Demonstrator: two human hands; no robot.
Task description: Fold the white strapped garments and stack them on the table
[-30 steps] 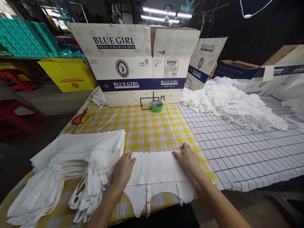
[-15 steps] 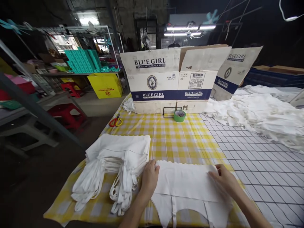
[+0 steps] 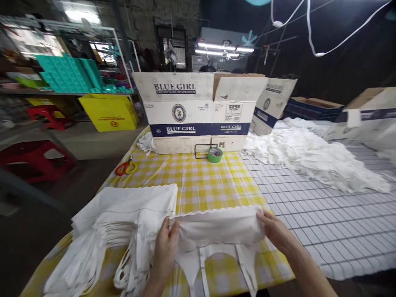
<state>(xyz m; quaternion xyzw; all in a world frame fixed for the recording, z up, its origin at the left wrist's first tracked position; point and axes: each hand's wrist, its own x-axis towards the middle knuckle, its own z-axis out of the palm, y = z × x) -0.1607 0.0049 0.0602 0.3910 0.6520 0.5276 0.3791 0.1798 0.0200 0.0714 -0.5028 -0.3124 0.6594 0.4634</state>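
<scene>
A white strappy top point(image 3: 219, 227) with a scalloped edge is stretched between my hands, that edge away from me and its straps hanging toward me. My left hand point(image 3: 167, 243) pinches its left corner, thumb on top. At the right corner, my right hand point(image 3: 275, 231) grips the fabric between thumb and fingers. The top appears lifted a little off the yellow checked tablecloth point(image 3: 198, 181). Just left of my left hand lies a neat stack of similar white tops point(image 3: 130, 202), with their straps bunched toward me.
Red-and-yellow handled scissors point(image 3: 126, 167) lie at the table's left side. A roll of green tape point(image 3: 215, 155) and a black wire frame point(image 3: 201, 151) sit before a large carton point(image 3: 185, 111). A loose heap of white garments point(image 3: 309, 148) covers part of the grid-patterned cloth point(image 3: 297, 198) at right.
Both hands have raised the top's scalloped edge off the cloth and pulled it taut; earlier it lay flat. The camera view has swung left and partly back.
</scene>
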